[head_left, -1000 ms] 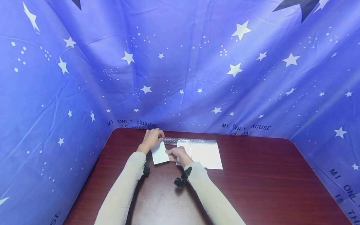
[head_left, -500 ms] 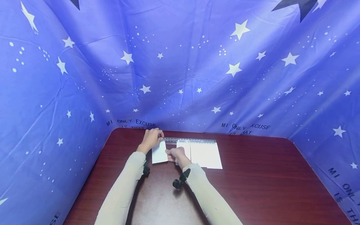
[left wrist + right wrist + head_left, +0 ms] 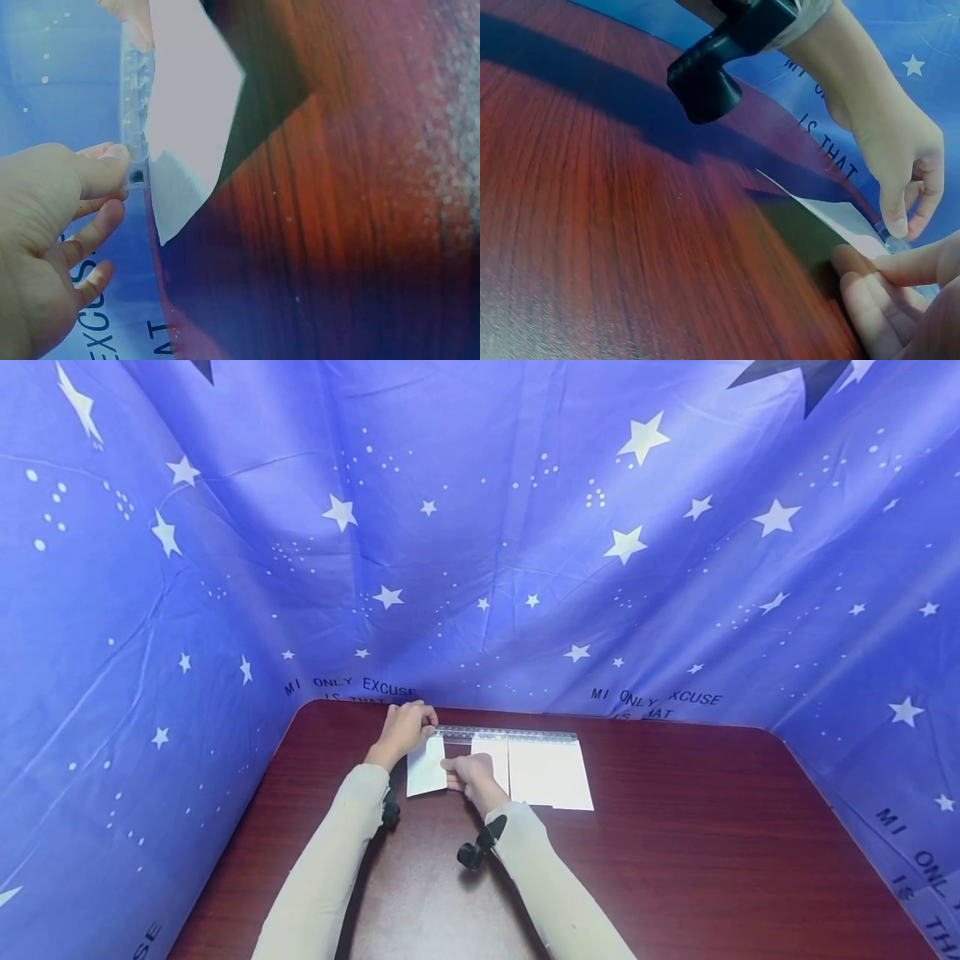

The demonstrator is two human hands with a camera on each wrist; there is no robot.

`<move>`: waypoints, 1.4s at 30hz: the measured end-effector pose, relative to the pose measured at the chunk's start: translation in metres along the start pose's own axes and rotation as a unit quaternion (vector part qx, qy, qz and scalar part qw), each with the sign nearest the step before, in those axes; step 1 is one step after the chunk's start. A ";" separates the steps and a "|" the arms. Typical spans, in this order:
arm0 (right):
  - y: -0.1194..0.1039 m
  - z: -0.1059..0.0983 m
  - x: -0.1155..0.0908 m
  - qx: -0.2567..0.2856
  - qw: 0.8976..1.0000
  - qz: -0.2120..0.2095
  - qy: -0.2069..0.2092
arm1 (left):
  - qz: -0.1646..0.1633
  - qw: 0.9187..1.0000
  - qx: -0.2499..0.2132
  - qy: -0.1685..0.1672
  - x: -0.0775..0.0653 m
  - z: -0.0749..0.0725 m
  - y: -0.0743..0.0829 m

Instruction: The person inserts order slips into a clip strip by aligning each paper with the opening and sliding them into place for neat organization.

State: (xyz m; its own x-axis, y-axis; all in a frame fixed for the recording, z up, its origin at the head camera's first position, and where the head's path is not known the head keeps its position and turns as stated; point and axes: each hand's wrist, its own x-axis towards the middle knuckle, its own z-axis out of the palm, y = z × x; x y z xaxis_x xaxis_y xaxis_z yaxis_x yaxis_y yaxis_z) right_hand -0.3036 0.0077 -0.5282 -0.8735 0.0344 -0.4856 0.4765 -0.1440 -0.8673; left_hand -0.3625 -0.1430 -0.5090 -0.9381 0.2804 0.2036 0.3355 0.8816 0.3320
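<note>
My left hand [image 3: 405, 728] pinches the left end of a clear ruler [image 3: 517, 734] with thumb and fingertips. In the left wrist view, that ruler [image 3: 135, 112] lies along the back edge of a white paper piece [image 3: 191, 90]. My right hand [image 3: 476, 772] pinches the right edge of this paper piece [image 3: 426, 768] between thumb and fingers. The paper [image 3: 840, 214] is bent up off the table and throws a dark shadow in the right wrist view. White sheets [image 3: 551, 772] lie right of my right hand, their back edge at the ruler; my wrist partly covers them.
The dark red wooden table [image 3: 697, 827] has its back edge just behind the ruler. A blue star-patterned cloth [image 3: 480, 527] hangs behind and on both sides. Black wrist cameras [image 3: 471, 855] stick out below the sleeves.
The near right corner of the left paper piece has shifted slightly left. My right wrist has moved a little left and toward me. My left hand stays at the ruler's end.
</note>
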 end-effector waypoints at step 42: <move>0.000 -0.016 -0.004 -0.038 0.999 -0.002 -0.034 | 0.015 0.999 -0.021 0.030 -0.001 -0.001 0.001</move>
State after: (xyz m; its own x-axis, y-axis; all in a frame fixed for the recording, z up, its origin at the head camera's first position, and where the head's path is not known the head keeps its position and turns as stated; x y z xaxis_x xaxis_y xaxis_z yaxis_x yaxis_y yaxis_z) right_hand -0.2983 0.0233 -0.5275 -0.8788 -0.0320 -0.4761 0.4771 -0.0680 -0.8762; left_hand -0.3611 -0.1430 -0.5085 -0.9207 0.2822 0.2695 0.3686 0.8556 0.3634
